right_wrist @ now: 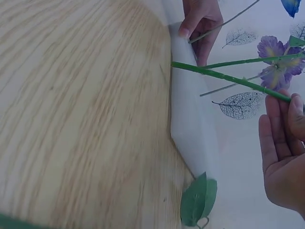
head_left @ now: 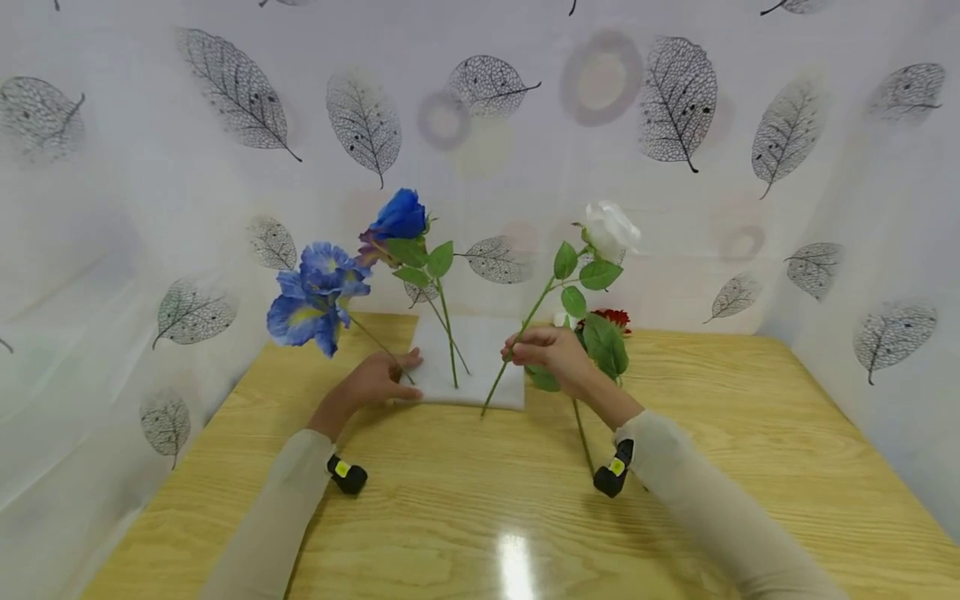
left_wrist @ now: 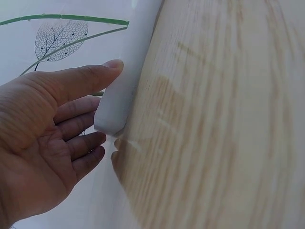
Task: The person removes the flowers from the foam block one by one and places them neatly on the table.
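A flat white foam block (head_left: 491, 350) lies at the back of the table. My left hand (head_left: 375, 379) holds its left end, the thumb on one face and the fingers around the other side in the left wrist view. From the block rise the stems of a blue iris (head_left: 318, 296), a blue rose (head_left: 401, 215) and a purple flower (right_wrist: 275, 64). My right hand (head_left: 558, 354) pinches the green stem (head_left: 534, 312) of a white rose (head_left: 611, 232). That stem slants down left, its cut end at the block's front edge; contact there is unclear.
Behind my right hand lie a red flower (head_left: 617, 320) and green leaves (head_left: 604, 346), partly hidden, with a stem (head_left: 581, 433) reaching toward the front. The wooden table (head_left: 420, 500) meets a leaf-printed curtain (head_left: 495, 200) at the back and sides.
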A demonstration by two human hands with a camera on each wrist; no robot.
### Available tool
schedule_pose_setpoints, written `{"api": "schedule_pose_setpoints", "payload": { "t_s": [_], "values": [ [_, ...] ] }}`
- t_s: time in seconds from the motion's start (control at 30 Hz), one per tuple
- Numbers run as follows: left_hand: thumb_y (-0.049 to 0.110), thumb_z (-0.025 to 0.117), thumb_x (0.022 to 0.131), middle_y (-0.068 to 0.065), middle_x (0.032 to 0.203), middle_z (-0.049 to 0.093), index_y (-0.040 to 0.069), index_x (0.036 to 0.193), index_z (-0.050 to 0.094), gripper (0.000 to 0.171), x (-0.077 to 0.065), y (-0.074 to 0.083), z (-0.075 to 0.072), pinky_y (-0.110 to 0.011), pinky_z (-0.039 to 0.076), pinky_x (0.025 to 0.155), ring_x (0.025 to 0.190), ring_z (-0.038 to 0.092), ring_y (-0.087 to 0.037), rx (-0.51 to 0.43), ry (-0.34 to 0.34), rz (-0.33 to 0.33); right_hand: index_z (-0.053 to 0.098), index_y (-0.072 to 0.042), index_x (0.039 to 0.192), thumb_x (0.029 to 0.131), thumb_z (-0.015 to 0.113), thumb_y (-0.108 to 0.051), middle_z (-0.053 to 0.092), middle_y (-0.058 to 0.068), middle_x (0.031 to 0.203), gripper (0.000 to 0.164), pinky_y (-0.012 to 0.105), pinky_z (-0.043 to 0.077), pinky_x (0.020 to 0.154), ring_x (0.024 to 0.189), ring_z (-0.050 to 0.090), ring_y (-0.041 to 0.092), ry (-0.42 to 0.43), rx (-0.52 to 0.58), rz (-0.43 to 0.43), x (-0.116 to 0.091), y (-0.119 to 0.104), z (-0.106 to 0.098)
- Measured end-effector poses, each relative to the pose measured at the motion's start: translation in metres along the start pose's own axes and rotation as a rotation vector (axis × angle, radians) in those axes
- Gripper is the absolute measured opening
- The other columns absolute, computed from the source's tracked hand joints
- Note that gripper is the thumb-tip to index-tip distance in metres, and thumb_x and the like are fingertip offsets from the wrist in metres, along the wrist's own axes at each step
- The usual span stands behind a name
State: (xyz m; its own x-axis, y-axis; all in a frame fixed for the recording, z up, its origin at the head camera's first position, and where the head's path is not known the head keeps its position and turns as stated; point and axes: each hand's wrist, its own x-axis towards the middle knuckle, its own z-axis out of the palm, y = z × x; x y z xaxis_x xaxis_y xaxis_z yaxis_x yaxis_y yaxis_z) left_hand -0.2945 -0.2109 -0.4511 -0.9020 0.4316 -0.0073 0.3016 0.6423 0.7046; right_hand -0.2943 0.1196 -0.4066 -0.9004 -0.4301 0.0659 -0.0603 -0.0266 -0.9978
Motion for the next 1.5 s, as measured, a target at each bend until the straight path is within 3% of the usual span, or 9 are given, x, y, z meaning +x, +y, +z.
{"api": "schedule_pose_setpoints", "payload": {
  "t_s": [0.17, 0.33, 0.5, 0.9, 1.03, 1.2, 1.5],
  "values": [
    [0.033, 0.08, 0.073, -0.012, 0.142, 0.041, 0.001, 0.132, 0.049, 0.074, -0.001, 0.001, 0.0, -0.031, 0.037, 0.084, 0.137, 0.032, -0.029, 0.012, 0.003, 0.0, 0.061, 0.014, 0.109, 0.089, 0.063, -0.007, 0.071, 0.007, 0.096, 0.029, 0.054, 0.041, 0.098, 0.095, 0.068, 0.02, 0.001, -0.004, 0.04, -0.009, -0.004, -0.006],
    [0.033, 0.079, 0.074, -0.013, 0.142, 0.04, 0.0, 0.131, 0.049, 0.073, -0.002, 0.001, 0.0, -0.031, 0.035, 0.079, 0.137, 0.031, -0.031, 0.004, 0.002, 0.007, 0.057, 0.017, 0.114, 0.089, 0.062, -0.007, 0.07, 0.012, 0.103, 0.035, 0.052, 0.043, 0.097, 0.097, 0.068, 0.023, 0.0, -0.081, 0.066, -0.018, -0.006, -0.015],
    [0.03, 0.079, 0.075, -0.013, 0.143, 0.039, 0.0, 0.132, 0.049, 0.071, -0.004, 0.002, 0.0, -0.032, 0.034, 0.08, 0.138, 0.029, -0.031, -0.004, -0.004, 0.016, 0.059, 0.014, 0.115, 0.089, 0.064, -0.009, 0.066, 0.021, 0.111, 0.036, 0.053, 0.043, 0.096, 0.105, 0.064, 0.032, -0.013, -0.138, 0.07, -0.027, -0.006, -0.027],
    [0.029, 0.078, 0.076, -0.013, 0.144, 0.038, 0.001, 0.132, 0.049, 0.069, -0.004, 0.003, -0.001, -0.032, 0.035, 0.082, 0.138, 0.028, -0.031, 0.006, -0.008, 0.004, 0.057, 0.013, 0.12, 0.091, 0.062, -0.015, 0.066, 0.022, 0.112, 0.041, 0.047, 0.051, 0.088, 0.099, 0.066, 0.032, -0.073, -0.278, 0.142, -0.053, -0.015, -0.063],
    [0.029, 0.079, 0.075, -0.012, 0.144, 0.038, 0.001, 0.132, 0.049, 0.07, -0.003, 0.004, -0.001, -0.032, 0.037, 0.086, 0.138, 0.029, -0.03, 0.008, -0.008, 0.001, 0.059, 0.009, 0.119, 0.091, 0.062, -0.017, 0.068, 0.018, 0.108, 0.039, 0.049, 0.05, 0.088, 0.098, 0.066, 0.03, -0.112, -0.312, 0.188, -0.062, -0.019, -0.081],
    [0.028, 0.078, 0.076, -0.014, 0.144, 0.039, 0.0, 0.13, 0.051, 0.067, -0.004, 0.005, -0.001, -0.031, 0.036, 0.082, 0.138, 0.03, -0.03, -0.001, -0.009, 0.011, 0.06, 0.008, 0.118, 0.089, 0.064, -0.017, 0.071, 0.008, 0.105, 0.038, 0.049, 0.05, 0.087, 0.095, 0.068, 0.022, -0.123, -0.338, 0.239, -0.075, -0.024, -0.102],
    [0.03, 0.079, 0.075, -0.013, 0.143, 0.039, 0.0, 0.131, 0.05, 0.07, -0.002, 0.004, -0.001, -0.03, 0.039, 0.091, 0.137, 0.032, -0.03, 0.011, -0.006, 0.013, 0.057, 0.012, 0.12, 0.091, 0.062, -0.015, 0.068, 0.019, 0.108, 0.041, 0.045, 0.053, 0.084, 0.097, 0.067, 0.03, -0.135, -0.405, 0.296, -0.098, -0.033, -0.128]
  ]
}}
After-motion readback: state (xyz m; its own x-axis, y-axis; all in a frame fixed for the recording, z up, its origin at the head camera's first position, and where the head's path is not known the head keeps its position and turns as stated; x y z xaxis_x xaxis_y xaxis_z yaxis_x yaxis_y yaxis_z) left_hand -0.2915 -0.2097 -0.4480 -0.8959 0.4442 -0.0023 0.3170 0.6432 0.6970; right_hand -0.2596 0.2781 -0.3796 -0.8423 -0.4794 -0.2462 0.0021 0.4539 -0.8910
